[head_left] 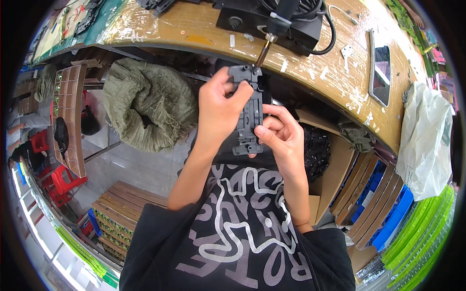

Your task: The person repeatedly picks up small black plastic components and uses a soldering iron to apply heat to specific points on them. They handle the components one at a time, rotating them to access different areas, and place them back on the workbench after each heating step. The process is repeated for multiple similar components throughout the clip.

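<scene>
Red plastic stools [68,180] stand on the floor at the far left, beside a brown slatted panel [73,116] with a small black pouch [60,136] lying against it; next to the right come stacked brown trays [114,220] low down and, above them, a crumpled olive sack [145,104] just below the edge of the surface [199,41]; in the middle the left hand [221,104] pinches the upper part of a long black plastic part [251,114] between thumb and fingers; the part is held over the person's lap, in front of the surface's edge, its long side running away from the body; a dark-handled tool [272,36] points its thin metal tip down at the part's far end, though whether they touch I cannot tell; the right hand [284,138] grips the lower right edge, thumb on top and fingers curled; right of it an open cardboard box [335,169] holds small black pieces [315,153]; farther right a phone [380,75] lies on the surface, near a white plastic bag [424,140]; below the bag are blue bins [395,213] and a bright green stack [422,233].
</scene>
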A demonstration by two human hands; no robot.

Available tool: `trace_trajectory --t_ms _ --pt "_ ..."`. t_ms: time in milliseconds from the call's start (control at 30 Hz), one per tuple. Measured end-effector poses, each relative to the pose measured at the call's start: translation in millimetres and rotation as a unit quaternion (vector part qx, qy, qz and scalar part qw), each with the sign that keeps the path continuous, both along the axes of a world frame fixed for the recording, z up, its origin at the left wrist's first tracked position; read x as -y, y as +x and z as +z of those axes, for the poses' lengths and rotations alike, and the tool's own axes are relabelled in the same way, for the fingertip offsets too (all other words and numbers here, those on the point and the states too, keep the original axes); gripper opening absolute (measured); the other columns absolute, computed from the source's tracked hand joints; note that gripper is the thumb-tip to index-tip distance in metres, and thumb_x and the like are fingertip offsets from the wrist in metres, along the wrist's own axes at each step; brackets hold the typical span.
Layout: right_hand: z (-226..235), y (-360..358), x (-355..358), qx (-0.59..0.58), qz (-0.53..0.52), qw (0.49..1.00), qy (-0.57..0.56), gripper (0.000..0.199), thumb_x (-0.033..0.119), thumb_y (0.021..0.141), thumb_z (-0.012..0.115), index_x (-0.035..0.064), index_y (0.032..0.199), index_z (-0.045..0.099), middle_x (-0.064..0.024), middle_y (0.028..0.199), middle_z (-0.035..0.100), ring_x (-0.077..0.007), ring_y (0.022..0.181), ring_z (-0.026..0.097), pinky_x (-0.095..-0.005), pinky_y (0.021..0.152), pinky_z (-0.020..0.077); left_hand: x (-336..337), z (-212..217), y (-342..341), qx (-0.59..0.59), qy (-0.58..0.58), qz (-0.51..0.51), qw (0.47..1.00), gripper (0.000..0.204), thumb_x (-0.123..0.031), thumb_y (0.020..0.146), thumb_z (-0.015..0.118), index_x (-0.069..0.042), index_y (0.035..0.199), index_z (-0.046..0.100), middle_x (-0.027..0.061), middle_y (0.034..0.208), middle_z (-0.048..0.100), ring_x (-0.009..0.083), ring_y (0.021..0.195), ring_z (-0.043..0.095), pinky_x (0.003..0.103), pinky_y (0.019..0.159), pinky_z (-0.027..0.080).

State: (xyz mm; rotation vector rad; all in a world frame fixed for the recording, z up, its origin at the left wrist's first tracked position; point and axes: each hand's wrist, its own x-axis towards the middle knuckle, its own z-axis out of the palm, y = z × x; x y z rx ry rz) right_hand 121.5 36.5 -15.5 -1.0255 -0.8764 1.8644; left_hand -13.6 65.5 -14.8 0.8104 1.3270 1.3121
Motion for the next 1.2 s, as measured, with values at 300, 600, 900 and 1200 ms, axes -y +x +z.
trace_trajectory --t_ms 300,600,900,1200 --pt "-113.6 108.0 21.3 0.255 -0.217 0.938 -0.088 0.038 0.005 0.075 0.059 -0.0091 0.106 0.044 -0.0078 0.066 0.053 -0.0122 0.052 0.052 -0.0263 0.044 0.051 -6.7 6.6 -60.2 -0.185 -0.002 0.095 0.978 0.02 -0.016 0.081 0.058 -0.002 0.094 0.054 0.0012 0.058 0.051 0.0025 0.044 0.042 0.016 0.039 0.031" --pt "-251.7 286.8 118.8 0.416 -0.379 0.795 -0.225 0.035 0.012 0.077 0.06 -0.0033 0.102 0.042 -0.0159 0.07 0.056 -0.0211 0.05 0.058 -0.0324 0.042 0.0519 -80.7 38.1 -129.6 -0.644 0.245 0.102 0.718 0.04 -0.01 0.071 0.06 -0.007 0.11 0.051 0.01 0.112 0.05 0.0274 0.107 0.043 0.035 0.093 0.031" --pt "2.5 198.9 22.9 0.334 -0.368 0.867 0.041 0.025 0.011 0.079 0.058 -0.0015 0.1 0.052 -0.0113 0.074 0.058 -0.0155 0.056 0.057 -0.0254 0.051 0.0484 -100.7 19.0 -129.6 -0.659 0.242 0.085 0.707 0.032 -0.012 0.075 0.058 -0.006 0.106 0.054 0.0128 0.111 0.051 0.0288 0.104 0.047 0.035 0.089 0.036" --pt "51.6 236.0 -139.3 0.62 -0.295 0.655 0.316 0.026 0.011 0.076 0.058 -0.0029 0.097 0.056 -0.0133 0.079 0.061 -0.024 0.071 0.06 -0.031 0.066 0.0464 -81.7 29.2 -141.4 -0.507 0.29 0.215 0.783 0.026 -0.003 0.078 0.053 -0.002 0.104 0.055 0.0074 0.101 0.058 0.0172 0.09 0.055 0.027 0.081 0.041"
